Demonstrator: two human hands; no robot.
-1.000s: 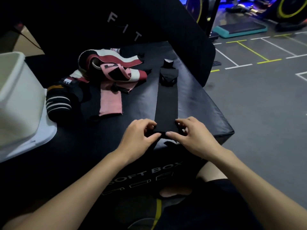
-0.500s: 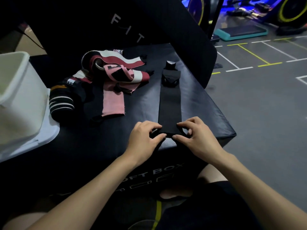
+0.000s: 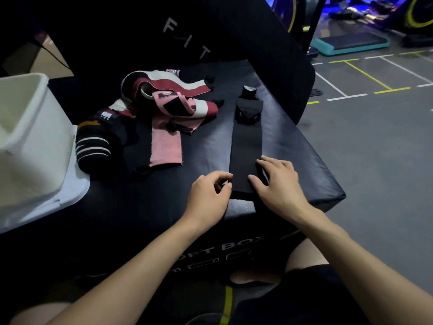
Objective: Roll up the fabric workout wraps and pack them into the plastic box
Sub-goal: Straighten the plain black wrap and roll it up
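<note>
Long black fabric wrap [image 3: 244, 148] flat on black padded desk [image 3: 304, 165]; left hand [image 3: 207, 195], right hand [image 3: 277, 184] at near end; white plastic box [image 3: 28, 137] far left.

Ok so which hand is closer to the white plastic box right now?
The left hand. It sits at the near end of the black wrap, on the side toward the white plastic box; the right hand is across the wrap, farther away.

— Where are the person's hands?
— Both bare forearms reach forward. The left hand [image 3: 207, 195], fingers curled, pinches the near left edge of the black wrap [image 3: 243, 158]; the right hand [image 3: 277, 184] rests on its near right side, fingers spread.
</note>
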